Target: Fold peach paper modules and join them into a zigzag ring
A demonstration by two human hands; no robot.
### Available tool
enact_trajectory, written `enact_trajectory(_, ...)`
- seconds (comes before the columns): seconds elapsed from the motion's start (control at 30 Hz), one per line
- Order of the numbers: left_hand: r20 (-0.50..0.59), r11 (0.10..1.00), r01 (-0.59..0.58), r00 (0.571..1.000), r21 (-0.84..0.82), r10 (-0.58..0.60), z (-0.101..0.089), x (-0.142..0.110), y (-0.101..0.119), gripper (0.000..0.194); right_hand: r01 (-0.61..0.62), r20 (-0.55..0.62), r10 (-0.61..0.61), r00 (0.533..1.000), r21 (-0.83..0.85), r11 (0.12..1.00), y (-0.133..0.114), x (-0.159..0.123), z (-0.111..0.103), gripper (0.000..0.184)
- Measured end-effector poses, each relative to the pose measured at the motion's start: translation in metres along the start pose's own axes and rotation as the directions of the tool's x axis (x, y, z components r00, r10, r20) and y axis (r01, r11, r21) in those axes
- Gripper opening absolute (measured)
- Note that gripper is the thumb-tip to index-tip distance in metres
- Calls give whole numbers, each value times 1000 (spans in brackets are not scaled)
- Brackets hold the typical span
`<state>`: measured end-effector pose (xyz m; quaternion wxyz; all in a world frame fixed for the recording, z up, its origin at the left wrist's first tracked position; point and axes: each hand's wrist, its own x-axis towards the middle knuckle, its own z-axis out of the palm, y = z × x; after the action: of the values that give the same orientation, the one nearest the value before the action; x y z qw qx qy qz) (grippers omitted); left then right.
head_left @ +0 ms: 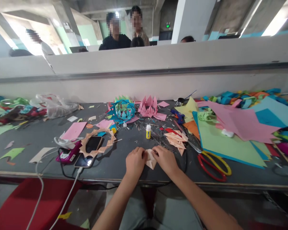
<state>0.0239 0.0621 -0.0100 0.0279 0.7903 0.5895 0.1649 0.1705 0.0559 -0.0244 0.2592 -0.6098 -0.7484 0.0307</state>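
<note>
A small piece of cream paper, creased and pointed toward me, lies at the table's near edge. My left hand pinches its left side, and my right hand has its fingers closed on the right side. The fingertips hide the paper's upper corners. Just beyond the hands stands a glue stick with a white cap and yellow label. Right of it, a pile of folded peach paper pieces rests near my right hand. A ring of joined peach paper points lies to the left.
Scissors with red and yellow handles lie right of my hands, beside stacked coloured paper. Blue and pink paper crowns stand at the back. Two phones, a purple power strip and cables are on the left.
</note>
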Motion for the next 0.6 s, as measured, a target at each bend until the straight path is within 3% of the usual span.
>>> enact_trajectory(0.17, 2, 972, -236, 972, -3, 236, 3, -3, -4, 20, 99, 62, -94, 994, -94, 991, 3, -3, 2, 16)
enact_trajectory(0.3, 40, 923, -374, 925, -95, 379, 1, -2, -9, 23, 153, 124, -149, 981, -26, 988, 9, -1, 1, 17)
enact_trajectory(0.6, 29, 888, -428, 898, -170, 439, 2, -3, -17, 19, 361, 169, -418, 892, 289, 887, 34, 4, -6, 24)
